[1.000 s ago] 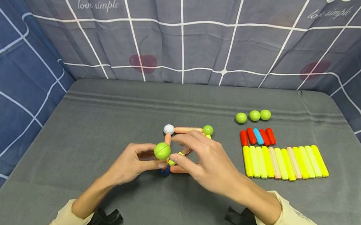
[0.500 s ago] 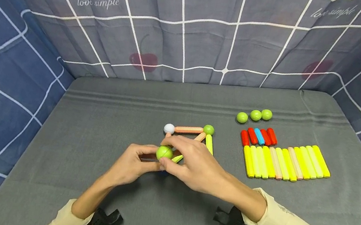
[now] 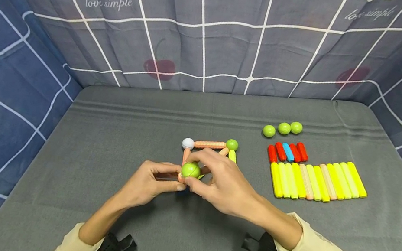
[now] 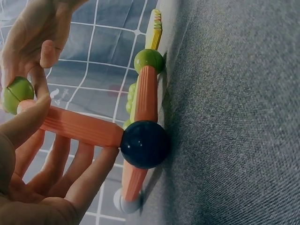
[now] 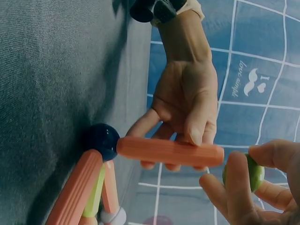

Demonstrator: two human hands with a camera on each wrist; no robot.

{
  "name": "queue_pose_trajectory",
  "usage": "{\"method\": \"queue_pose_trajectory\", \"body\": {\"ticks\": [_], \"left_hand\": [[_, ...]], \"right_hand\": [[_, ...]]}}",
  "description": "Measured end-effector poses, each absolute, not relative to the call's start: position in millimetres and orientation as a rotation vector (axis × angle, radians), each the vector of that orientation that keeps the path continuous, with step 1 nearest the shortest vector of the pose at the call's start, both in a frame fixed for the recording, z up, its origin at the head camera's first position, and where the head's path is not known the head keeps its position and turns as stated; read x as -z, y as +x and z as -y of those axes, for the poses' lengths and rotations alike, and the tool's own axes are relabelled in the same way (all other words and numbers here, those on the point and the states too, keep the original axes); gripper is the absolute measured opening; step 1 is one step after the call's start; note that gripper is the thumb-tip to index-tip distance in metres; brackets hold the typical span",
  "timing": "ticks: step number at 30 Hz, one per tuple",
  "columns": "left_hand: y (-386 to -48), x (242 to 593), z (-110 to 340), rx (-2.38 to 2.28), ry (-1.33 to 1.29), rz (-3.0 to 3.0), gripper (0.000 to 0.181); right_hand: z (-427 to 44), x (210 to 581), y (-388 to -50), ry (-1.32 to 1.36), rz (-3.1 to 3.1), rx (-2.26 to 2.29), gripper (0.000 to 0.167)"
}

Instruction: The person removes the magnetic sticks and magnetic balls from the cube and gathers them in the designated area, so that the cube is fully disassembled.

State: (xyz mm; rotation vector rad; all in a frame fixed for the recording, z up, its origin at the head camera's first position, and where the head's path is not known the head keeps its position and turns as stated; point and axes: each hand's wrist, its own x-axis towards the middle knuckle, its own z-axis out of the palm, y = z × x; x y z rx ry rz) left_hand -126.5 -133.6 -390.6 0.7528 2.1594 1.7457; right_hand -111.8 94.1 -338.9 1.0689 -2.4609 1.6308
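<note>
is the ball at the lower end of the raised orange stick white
No, in the left wrist view the raised orange stick meets a dark blue ball there.

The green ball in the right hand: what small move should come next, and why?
Probably press the green ball squarely onto the upper end of the orange stick. The right hand pinches the ball close to that end, though contact is hard to confirm, while the left hand holds the stick, its lower end at the dark blue ball.

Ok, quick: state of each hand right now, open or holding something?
Left hand: holding the orange stick that rises from the dark blue ball.
Right hand: holding a green ball near the stick's top end.
</note>
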Motion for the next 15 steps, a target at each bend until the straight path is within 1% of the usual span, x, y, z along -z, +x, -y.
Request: {"method": "queue_pose_trajectory", "body": {"ticks": [9,15], "left_hand": [[-126,391,133,-1.762,0.735,-2.158,0.025],[-125,390,133,-1.738,0.697,-2.188,0.024]], "right_hand": [[-121,337,-116,0.921,2.525,-1.465,0.022],[-161,340,-128,0.76,2.536,-1.37,0.023]]}}
